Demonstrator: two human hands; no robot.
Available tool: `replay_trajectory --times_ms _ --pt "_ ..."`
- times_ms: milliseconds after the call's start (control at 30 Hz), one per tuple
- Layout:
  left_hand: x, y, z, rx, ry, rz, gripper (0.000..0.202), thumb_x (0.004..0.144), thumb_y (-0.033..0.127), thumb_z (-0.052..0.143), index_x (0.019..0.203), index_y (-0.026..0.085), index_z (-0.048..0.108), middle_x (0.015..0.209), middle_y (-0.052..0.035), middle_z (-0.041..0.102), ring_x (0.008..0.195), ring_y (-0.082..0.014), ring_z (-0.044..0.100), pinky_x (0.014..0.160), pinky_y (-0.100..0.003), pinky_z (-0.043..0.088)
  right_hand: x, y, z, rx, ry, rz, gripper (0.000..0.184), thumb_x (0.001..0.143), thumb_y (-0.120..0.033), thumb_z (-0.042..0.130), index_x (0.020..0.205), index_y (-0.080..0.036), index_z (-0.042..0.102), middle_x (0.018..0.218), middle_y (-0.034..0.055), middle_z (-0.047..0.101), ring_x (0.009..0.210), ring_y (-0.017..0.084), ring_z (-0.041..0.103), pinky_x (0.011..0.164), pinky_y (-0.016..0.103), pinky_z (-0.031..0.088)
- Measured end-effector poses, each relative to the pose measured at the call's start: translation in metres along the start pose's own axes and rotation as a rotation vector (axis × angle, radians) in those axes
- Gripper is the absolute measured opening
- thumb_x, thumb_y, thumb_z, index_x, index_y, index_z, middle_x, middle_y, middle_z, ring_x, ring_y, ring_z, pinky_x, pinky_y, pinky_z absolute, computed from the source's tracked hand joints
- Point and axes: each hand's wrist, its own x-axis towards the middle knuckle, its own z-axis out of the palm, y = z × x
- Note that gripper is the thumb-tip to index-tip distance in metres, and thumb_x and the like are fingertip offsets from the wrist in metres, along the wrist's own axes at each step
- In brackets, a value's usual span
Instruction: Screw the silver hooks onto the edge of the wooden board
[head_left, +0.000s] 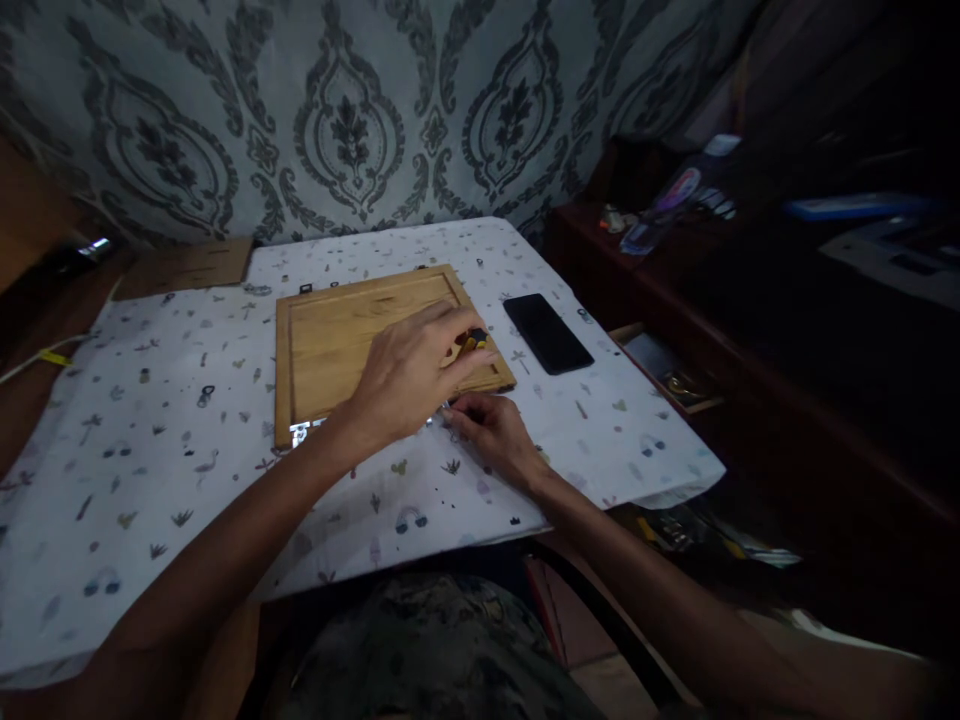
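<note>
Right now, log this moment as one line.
left hand: grips yellow-black tool over wooden board | right hand: at board's near edge | phone: right of board

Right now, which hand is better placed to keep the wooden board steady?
Probably the right hand: it rests on the cloth at the near edge of the wooden board. The left hand lies over the board but grips a small yellow-black tool.

A: Left hand [411, 378] position?
B: Over the wooden board [330, 345], fingers closed on a yellow-and-black tool [474, 343].
A: Right hand [496, 432]?
B: Resting on the patterned cloth [150, 450], fingertips at the board's near edge, beside a metal fitting [439, 412]. A black phone [547, 333] lies just right of the board.
</note>
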Motion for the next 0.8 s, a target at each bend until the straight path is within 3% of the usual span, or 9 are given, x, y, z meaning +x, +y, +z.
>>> replay_trajectory --times_ms 233,400,567,700,800 --pt "0.0 -0.01 0.0 -0.036 0.04 -0.008 0.012 0.094 0.027 0.063 0.095 0.018 0.071 0.087 -0.0026 0.073 0.076 -0.0159 0.065 0.073 -0.029 0.05 0.0 -0.003 0.001 -0.092 0.026 -0.021 0.023 0.087 -0.033 0.066 0.068 -0.02 0.066 0.059 -0.0013 0.06 0.058 0.014 0.051 0.058 0.027 0.035" --pt "0.0 -0.011 -0.008 0.007 0.06 -0.01 0.017 0.091 0.024 0.066 0.106 0.021 0.072 0.098 -0.0019 0.077 0.082 -0.0174 0.069 0.082 -0.031 0.054 0.001 -0.006 0.001 -0.131 0.034 -0.016 0.022 0.088 -0.031 0.068 0.069 -0.02 0.07 0.061 -0.0011 0.062 0.057 0.013 0.05 0.059 0.027 0.032" --pt "-0.001 -0.002 -0.01 0.051 0.006 -0.016 0.017 0.093 0.026 0.062 0.108 0.022 0.07 0.104 -0.0032 0.076 0.089 -0.0188 0.069 0.086 -0.033 0.054 0.001 -0.008 0.001 -0.143 0.031 -0.018 0.02 0.089 -0.029 0.067 0.071 -0.021 0.071 0.063 -0.0012 0.063 0.058 0.013 0.05 0.06 0.027 0.03" --pt "-0.001 0.001 0.007 -0.194 0.035 -0.107 0.012 0.098 0.026 0.051 0.102 0.021 0.061 0.102 -0.0047 0.07 0.098 -0.0182 0.068 0.09 -0.032 0.054 0.001 -0.009 0.0 -0.127 0.034 -0.021 0.02 0.089 -0.03 0.068 0.071 -0.022 0.07 0.062 -0.0014 0.062 0.059 0.013 0.05 0.059 0.027 0.029" --pt "0.002 0.002 0.027 -0.429 0.143 -0.198 0.012 0.099 0.024 0.048 0.096 0.022 0.059 0.091 -0.0022 0.064 0.086 -0.0142 0.064 0.083 -0.029 0.054 0.001 -0.013 -0.001 -0.13 0.029 0.003 0.02 0.089 -0.028 0.069 0.069 -0.021 0.069 0.064 -0.0009 0.063 0.06 0.013 0.051 0.06 0.027 0.029"
